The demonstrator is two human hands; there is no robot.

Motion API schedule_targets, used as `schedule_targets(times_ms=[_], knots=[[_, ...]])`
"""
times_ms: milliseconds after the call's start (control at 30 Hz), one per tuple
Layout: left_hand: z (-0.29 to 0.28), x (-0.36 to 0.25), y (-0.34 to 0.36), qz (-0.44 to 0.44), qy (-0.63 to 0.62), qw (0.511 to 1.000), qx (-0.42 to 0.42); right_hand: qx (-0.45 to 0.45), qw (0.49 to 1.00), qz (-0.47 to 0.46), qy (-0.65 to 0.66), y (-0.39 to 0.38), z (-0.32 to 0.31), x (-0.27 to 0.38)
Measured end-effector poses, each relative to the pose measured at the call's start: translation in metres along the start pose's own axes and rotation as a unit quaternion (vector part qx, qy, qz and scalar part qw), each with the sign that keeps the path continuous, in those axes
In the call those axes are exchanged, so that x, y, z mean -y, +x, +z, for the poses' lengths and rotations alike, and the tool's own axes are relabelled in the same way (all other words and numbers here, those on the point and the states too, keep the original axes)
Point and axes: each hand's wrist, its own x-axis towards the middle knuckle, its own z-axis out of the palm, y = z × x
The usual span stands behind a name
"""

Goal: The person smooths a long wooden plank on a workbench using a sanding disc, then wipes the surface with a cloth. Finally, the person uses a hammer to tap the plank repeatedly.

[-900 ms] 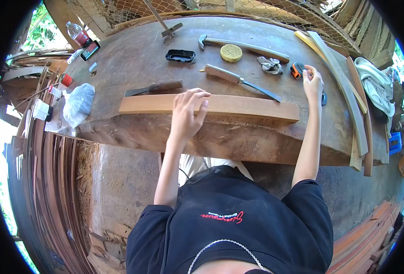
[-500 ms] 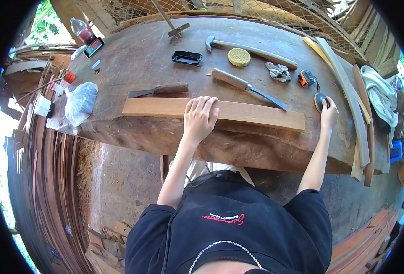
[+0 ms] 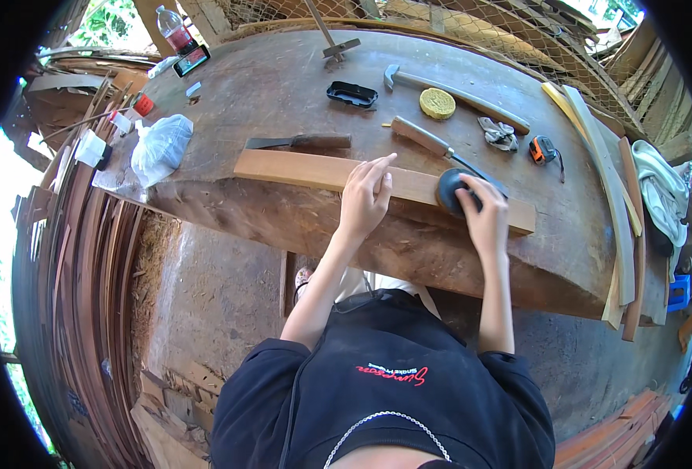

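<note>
A long, light-brown wooden plank (image 3: 291, 170) lies along the near side of the workbench. My left hand (image 3: 366, 199) is at its middle, fingers stretched out over the top face and holding nothing. Further right, the fingers of my right hand (image 3: 487, 211) grip a round black pad (image 3: 448, 189), which looks like a sanding pad and sits on the plank's upper face. Its underside is hidden. Just beyond the plank are a wooden-handled chisel (image 3: 423, 136), its blade end partly covered by the pad and hand, and a second flat-bladed tool (image 3: 307, 141).
Farther back are a hammer (image 3: 463, 98), yellow round block (image 3: 437, 103), black tray (image 3: 352, 94), grey rag (image 3: 498, 134) and orange tape measure (image 3: 544, 149). Wooden strips (image 3: 605, 187) line the right end. A filled plastic bag (image 3: 161, 148) and phone (image 3: 191, 60) are left.
My right hand has carried the round pad leftward from the bench top onto the plank. My left hand's fingers have straightened on the plank. The whole view has shifted slightly.
</note>
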Motion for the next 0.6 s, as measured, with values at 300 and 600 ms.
schedule_targets(times_ms=[300, 600], knots=[[0.031, -0.022, -0.004, 0.064, 0.032, 0.995, 0.066, -0.035, 0.997, 0.048, 0.055, -0.009, 0.029, 0.024], [0.056, -0.048, 0.003, 0.036, 0.088, 0.991, 0.096, -0.044, 0.992, 0.079, 0.090, -0.009, 0.006, -0.002]])
